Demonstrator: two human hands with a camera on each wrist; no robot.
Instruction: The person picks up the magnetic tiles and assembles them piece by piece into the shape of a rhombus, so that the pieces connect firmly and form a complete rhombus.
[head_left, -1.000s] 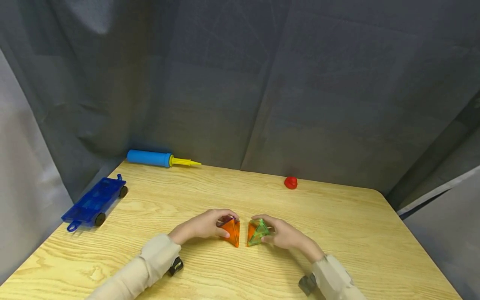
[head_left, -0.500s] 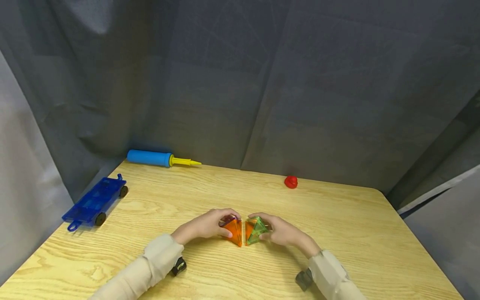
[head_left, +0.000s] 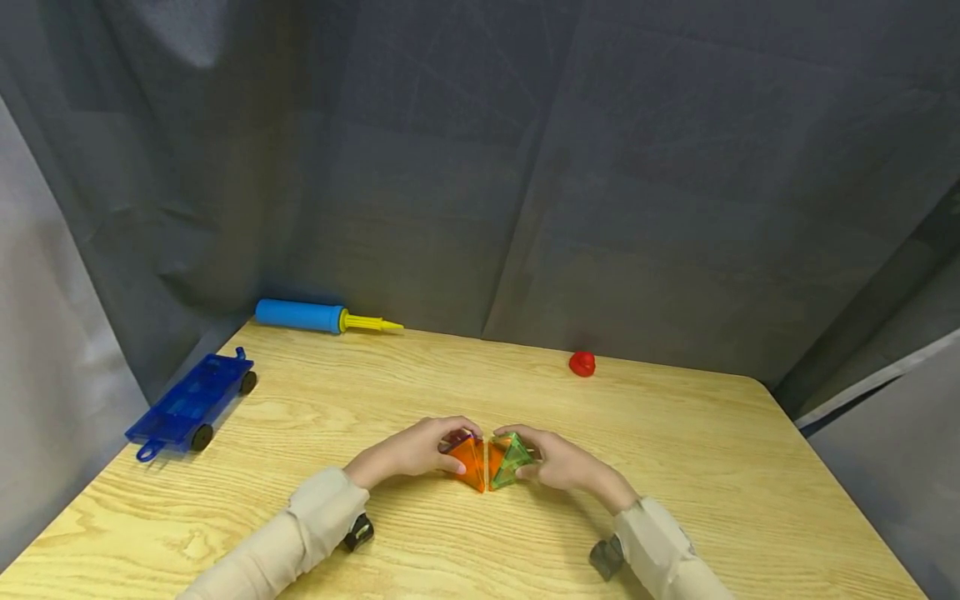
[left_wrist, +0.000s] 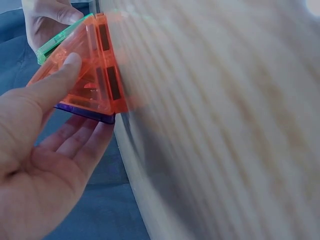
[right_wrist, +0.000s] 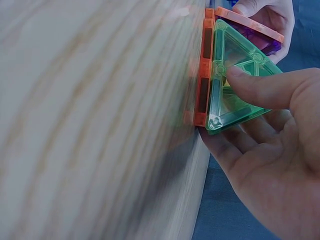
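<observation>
Between thumb and fingers my left hand (head_left: 416,447) grips an orange and purple block of triangular magnetic tiles (head_left: 470,463), its orange face toward me. My right hand (head_left: 566,461) pinches a matching green and orange block of magnetic tiles (head_left: 513,460). Both blocks stand on the table, close side by side; a thin line parts them in the head view, and I cannot tell whether they touch. In the left wrist view the thumb lies on the orange tile (left_wrist: 90,80). In the right wrist view the thumb presses the green tile (right_wrist: 237,95), with fingers beneath.
A blue toy car base (head_left: 191,402) with black wheels stands at the table's left edge. Along the back lie a blue and yellow hand pump (head_left: 322,317) and a small red object (head_left: 582,363). A dark curtain (head_left: 480,167) hangs behind the wooden table (head_left: 675,433).
Both hands have drawn together, the left moving slightly right and the right slightly left. The gap between the two blocks has narrowed to a thin line.
</observation>
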